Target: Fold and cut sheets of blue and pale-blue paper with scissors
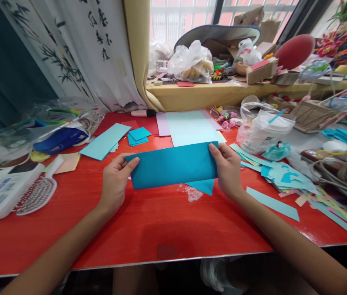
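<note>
A teal sheet of paper point(173, 164) is held flat just above the red table point(148, 221), folded into a long rectangle. My left hand point(115, 180) pinches its left end, thumb on top. Gripping the right end is my right hand point(227, 170), fingers curled over the edge. A corner of the same teal paper sticks out below near my right hand.
Light blue sheets point(105, 140), point(191, 128) lie behind the paper. Paper strips and scraps point(284, 176) pile at the right, with a plastic container point(265, 129). A hairbrush point(39, 190) and white box point(1, 192) sit at the left. Clutter fills the window sill point(222, 94).
</note>
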Action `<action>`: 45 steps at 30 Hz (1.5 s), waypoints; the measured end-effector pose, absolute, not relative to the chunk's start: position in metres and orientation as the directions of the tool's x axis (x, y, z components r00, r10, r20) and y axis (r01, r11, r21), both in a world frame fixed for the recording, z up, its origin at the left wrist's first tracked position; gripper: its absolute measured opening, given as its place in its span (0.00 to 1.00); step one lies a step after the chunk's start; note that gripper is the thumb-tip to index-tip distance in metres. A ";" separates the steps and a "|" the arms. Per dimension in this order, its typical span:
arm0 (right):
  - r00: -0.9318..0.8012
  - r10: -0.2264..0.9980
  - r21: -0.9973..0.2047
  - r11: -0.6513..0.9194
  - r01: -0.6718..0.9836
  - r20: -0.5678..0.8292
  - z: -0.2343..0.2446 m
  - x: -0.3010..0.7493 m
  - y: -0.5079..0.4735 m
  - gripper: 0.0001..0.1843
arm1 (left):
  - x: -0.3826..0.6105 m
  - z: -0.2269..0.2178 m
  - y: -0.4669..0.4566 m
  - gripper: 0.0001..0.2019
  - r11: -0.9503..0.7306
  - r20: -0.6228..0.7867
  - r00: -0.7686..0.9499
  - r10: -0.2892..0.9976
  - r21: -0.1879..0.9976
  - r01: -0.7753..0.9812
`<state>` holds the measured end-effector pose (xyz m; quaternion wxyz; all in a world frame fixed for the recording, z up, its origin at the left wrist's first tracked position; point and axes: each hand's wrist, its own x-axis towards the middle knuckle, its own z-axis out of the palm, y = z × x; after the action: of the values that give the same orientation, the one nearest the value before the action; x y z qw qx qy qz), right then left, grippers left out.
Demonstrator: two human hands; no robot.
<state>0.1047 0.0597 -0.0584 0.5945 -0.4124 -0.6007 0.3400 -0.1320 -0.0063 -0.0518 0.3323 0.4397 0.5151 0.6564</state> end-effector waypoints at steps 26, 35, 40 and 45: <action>0.056 0.892 -0.890 0.439 0.121 0.448 -0.061 0.104 0.061 0.19 | -0.134 -0.054 -0.007 0.06 -0.267 0.269 -0.404 0.874 0.962 0.062; 0.057 0.900 -0.897 0.422 0.135 0.432 -0.060 0.103 0.061 0.21 | -0.133 -0.053 -0.007 0.06 -0.262 0.262 -0.398 0.879 0.963 0.055; 0.053 0.901 -0.897 0.422 0.129 0.431 -0.060 0.104 0.061 0.20 | -0.134 -0.053 -0.007 0.05 -0.253 0.260 -0.398 0.880 0.965 0.071; 0.050 0.901 -0.898 0.424 0.116 0.431 -0.061 0.103 0.061 0.19 | -0.134 -0.053 -0.007 0.05 -0.258 0.264 -0.394 0.880 0.964 0.069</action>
<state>0.1033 0.0614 -0.0607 0.5895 -0.4212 -0.6036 0.3328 -0.1343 -0.0072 -0.0530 0.3117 0.4536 0.5234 0.6505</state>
